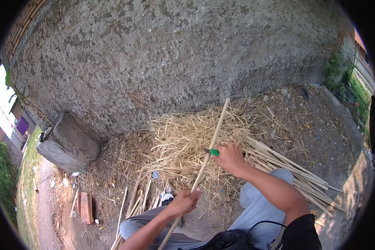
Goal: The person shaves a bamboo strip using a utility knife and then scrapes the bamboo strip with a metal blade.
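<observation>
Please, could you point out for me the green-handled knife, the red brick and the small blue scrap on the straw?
Green-handled knife (215, 152): head view, on the handle.
Reddish rectangular brick (86, 208): head view, on its upper face.
Small blue scrap (155, 174): head view, on its middle.

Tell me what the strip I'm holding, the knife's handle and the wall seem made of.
Strip: probably bamboo or wood, matte; pale tan, straight. Knife handle: likely plastic, smooth-looking, evenly bright green. Wall: probably cement or earthen plaster, rough, with a gray, pitted surface.
</observation>
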